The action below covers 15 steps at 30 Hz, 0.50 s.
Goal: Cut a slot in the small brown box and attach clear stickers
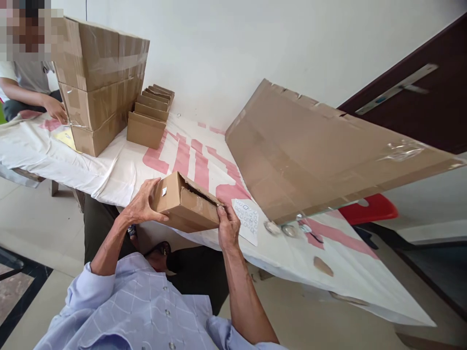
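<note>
A small brown cardboard box (197, 212) is held tilted between my two hands, over the front edge of the table. Its upper side shows a dark gap beneath a torn flap, and a small white label sits on the left end. My left hand (143, 201) grips that left end, thumb along the near face. At the right end, my right hand (228, 224) holds the corner near the gap, with its fingers curled round it. What lies inside the box cannot be made out. A white sheet with printed shapes (247, 221) lies on the cloth beside my right hand.
Taped cardboard boxes (105, 87) stand stacked at the left, beside a row of upright cardboard pieces (146, 129). A large cardboard panel (310, 146) leans at the right. Tape rolls (290, 231) lie near its base. Another person's hand (55, 109) rests behind the stack.
</note>
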Motion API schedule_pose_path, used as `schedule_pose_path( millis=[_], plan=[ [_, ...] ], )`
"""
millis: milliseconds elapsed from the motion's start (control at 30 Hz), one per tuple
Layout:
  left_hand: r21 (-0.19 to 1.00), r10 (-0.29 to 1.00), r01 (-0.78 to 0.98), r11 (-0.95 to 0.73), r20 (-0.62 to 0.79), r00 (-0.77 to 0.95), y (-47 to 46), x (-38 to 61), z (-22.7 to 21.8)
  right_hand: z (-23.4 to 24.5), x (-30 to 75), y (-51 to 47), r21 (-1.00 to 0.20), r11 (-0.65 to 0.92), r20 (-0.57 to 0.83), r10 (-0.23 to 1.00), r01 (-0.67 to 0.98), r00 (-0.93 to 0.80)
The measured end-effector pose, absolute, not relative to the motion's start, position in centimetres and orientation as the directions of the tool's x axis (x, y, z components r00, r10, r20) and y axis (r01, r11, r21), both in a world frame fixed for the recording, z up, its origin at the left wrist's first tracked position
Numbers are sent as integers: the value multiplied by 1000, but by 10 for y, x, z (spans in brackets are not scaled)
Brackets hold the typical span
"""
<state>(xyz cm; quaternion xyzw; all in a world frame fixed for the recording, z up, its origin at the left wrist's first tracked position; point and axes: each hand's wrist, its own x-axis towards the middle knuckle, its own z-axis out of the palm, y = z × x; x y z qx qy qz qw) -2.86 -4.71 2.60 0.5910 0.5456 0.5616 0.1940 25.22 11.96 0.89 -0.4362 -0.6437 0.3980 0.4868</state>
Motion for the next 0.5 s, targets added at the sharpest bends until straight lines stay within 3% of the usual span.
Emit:
schedule_pose_path(
  millis=[100,200,267,333,400,500],
  plan=[
    [821,857,470,-324,465,-221,-48,-23,33,21,255,121,-914,345,325,938,213,-124],
    [795,867,532,-292,454,-203,-49,-13,47,60,256,117,-793,545,531,837,271,-129],
    [774,877,579,-257,439,-197,-50,-4,59,98,252,107,-596,751,720,657,285,-226],
    [741,879,631,-227,435,-196,-50,8,70,135,243,95,-341,908,815,415,245,-404],
    [707,874,676,-208,445,-197,-51,20,79,164,230,82,-162,972,770,231,168,-595],
    [679,869,711,-182,450,-207,-52,36,87,185,217,72,-14,997,577,75,82,-813]
  ],
)
